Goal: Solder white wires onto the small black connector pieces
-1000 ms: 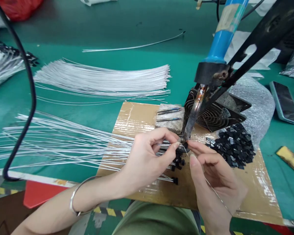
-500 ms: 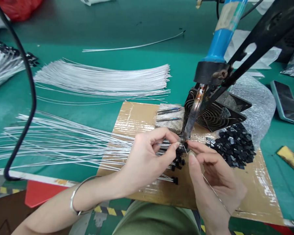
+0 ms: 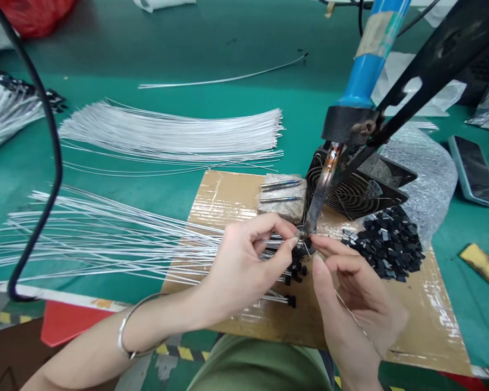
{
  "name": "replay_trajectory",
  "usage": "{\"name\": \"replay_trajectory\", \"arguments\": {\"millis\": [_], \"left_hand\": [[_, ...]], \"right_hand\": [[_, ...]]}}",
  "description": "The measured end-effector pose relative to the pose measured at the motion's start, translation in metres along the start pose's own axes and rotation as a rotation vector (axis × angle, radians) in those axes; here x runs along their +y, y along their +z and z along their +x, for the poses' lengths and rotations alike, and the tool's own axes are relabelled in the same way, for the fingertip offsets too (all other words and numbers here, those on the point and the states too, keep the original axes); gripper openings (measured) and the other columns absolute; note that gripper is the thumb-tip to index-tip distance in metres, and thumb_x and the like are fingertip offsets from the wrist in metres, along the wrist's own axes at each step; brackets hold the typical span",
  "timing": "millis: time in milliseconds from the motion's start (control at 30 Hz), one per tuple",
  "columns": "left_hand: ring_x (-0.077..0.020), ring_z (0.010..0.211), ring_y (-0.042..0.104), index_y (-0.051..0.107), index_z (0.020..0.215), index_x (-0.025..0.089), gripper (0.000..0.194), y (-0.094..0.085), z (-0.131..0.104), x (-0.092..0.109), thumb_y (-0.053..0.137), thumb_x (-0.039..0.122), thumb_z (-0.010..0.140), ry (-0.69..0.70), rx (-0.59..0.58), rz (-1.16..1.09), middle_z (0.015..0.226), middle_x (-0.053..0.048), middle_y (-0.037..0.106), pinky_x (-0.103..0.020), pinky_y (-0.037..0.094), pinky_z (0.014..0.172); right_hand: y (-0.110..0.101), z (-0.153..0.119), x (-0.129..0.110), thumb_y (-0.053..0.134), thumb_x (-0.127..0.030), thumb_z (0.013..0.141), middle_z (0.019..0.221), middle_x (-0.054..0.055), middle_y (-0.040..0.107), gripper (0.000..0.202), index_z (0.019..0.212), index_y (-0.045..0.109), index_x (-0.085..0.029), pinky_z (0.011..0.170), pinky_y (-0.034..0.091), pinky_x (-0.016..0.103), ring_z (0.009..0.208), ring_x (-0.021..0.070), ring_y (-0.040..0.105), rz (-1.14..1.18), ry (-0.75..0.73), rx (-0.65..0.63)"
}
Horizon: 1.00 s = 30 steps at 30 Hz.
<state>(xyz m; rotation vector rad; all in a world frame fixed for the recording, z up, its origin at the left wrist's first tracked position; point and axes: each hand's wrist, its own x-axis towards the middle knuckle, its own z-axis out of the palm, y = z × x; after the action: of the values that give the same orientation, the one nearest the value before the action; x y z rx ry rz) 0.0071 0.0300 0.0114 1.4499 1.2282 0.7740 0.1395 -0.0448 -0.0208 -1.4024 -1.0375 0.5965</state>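
My left hand (image 3: pixel 252 266) pinches a white wire close to the tip of the soldering iron (image 3: pixel 320 198), which is held in a black stand. Thin solder wire (image 3: pixel 354 317) runs through the fingers of my right hand (image 3: pixel 350 293), its end reaching up to the iron tip. A small black connector (image 3: pixel 308 243) sits between both hands, against a right fingertip. Below my left fingers lie white wires with black connectors (image 3: pixel 291 301). The exact contact at the tip is too small to tell.
Brown cardboard (image 3: pixel 424 320) lies under the hands. Black connectors (image 3: pixel 391 241) are heaped at right, near a fan (image 3: pixel 354 190), a phone (image 3: pixel 475 171) and a yellow sponge (image 3: pixel 483 265). A white wire bundle (image 3: pixel 175 127) lies behind. A black cable (image 3: pixel 57 163) hangs at left.
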Motion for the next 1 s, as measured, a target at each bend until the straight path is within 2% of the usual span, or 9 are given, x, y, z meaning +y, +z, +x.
{"name": "replay_trajectory", "arguments": {"millis": [133,333,667,1000], "left_hand": [[-0.0231,0.083,0.074,0.069,0.078,0.017,0.01,-0.0008,-0.0005,0.0002,0.064,0.023,0.083,0.003,-0.007,-0.004,0.085,-0.008,0.077,-0.029,0.052,0.065],[-0.0212,0.081,0.073,0.069,0.077,0.017,0.01,-0.0003,-0.0016,-0.0001,0.064,0.022,0.083,0.012,-0.003,-0.007,0.084,-0.007,0.076,-0.028,0.05,0.063],[-0.0229,0.085,0.073,0.069,0.078,0.017,0.008,-0.0006,-0.0009,0.0,0.065,0.023,0.083,-0.011,-0.012,-0.008,0.085,-0.008,0.076,-0.03,0.054,0.068],[-0.0218,0.08,0.071,0.069,0.078,0.017,0.01,-0.0017,-0.0014,-0.0001,0.063,0.023,0.083,-0.002,-0.014,0.005,0.085,-0.009,0.076,-0.029,0.05,0.063]], "right_hand": [[0.0004,-0.001,-0.0009,0.073,-0.011,0.09,0.112,0.004,0.08,0.015,0.081,0.068,-0.022,0.093,0.06,0.027,0.101,0.0162,0.077,0.01,0.0,0.004],[-0.0002,-0.0005,-0.0007,0.073,-0.012,0.09,0.112,0.006,0.08,0.014,0.08,0.068,-0.021,0.093,0.06,0.03,0.101,0.0182,0.077,-0.002,-0.016,-0.001],[0.0002,0.0006,-0.0013,0.074,-0.012,0.09,0.109,0.006,0.08,0.015,0.08,0.068,-0.021,0.09,0.06,0.03,0.099,0.0185,0.077,-0.005,-0.007,0.005],[0.0016,0.0003,-0.003,0.075,-0.013,0.089,0.107,0.005,0.08,0.015,0.08,0.069,-0.021,0.09,0.06,0.029,0.098,0.018,0.077,0.003,-0.002,0.019]]}}
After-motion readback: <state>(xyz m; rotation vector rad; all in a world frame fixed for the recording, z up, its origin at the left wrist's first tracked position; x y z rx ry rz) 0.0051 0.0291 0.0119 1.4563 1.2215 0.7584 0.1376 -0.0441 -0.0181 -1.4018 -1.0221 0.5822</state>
